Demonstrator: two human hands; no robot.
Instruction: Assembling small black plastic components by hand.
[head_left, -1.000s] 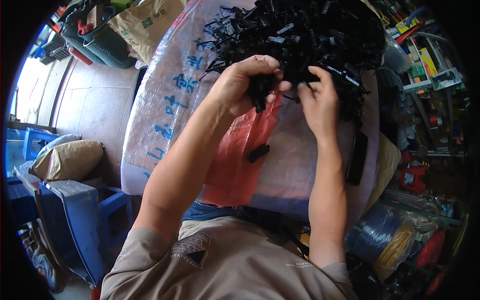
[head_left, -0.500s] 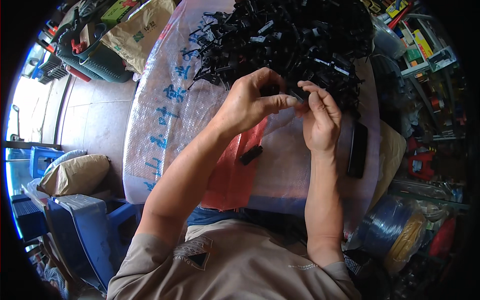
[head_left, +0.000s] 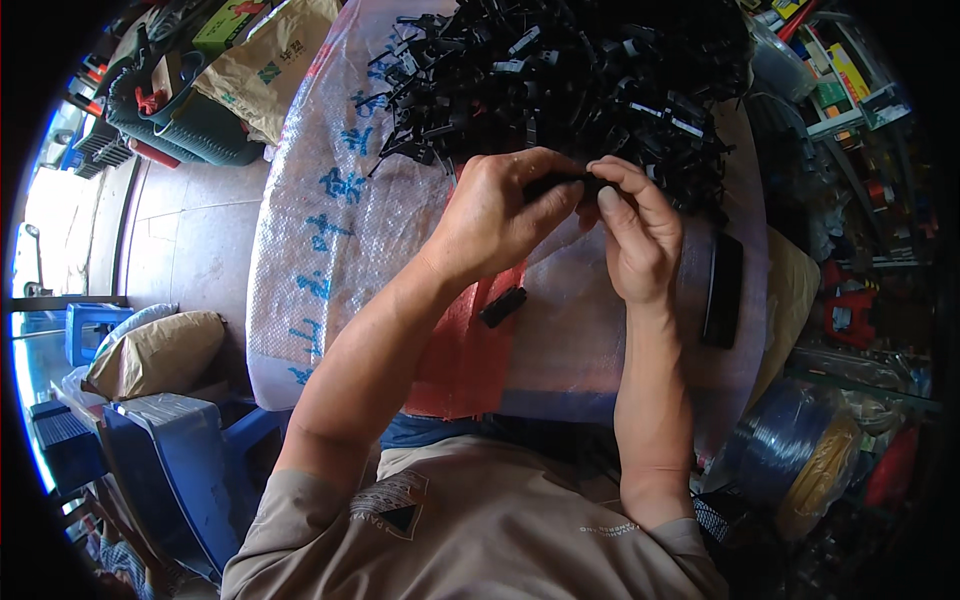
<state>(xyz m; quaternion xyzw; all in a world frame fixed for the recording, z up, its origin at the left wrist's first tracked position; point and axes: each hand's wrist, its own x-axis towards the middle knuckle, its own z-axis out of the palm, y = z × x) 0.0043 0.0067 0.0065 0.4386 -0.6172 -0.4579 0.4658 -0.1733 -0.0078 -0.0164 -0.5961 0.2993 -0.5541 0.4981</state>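
A dark, small black plastic part (head_left: pixel 552 185) is held between my hands, mostly hidden by the fingers. My left hand (head_left: pixel 500 210) is closed round it, thumb and fingers pressed together. My right hand (head_left: pixel 642 225) has its thumb and fingertips pinched at the part's right end. Just beyond both hands rises a large heap of black plastic parts (head_left: pixel 590 90). Closer to my body, one short black piece (head_left: pixel 503 307) lies by itself on a red strip (head_left: pixel 465 355). To the right of my right forearm rests a long flat black object (head_left: pixel 722 292).
Under everything spreads a pale woven plastic sheet (head_left: pixel 300 270) with blue markings. Blue plastic stools (head_left: pixel 165 450) and a brown paper sack (head_left: pixel 160 350) stand at left. Crowded shelves (head_left: pixel 860 120) and wrapped coils of tubing (head_left: pixel 785 450) line the right side.
The right thumb and fingertips have closed in on the part, and my hands are nearer each other. The left thumb has shifted slightly. The view has moved a little.
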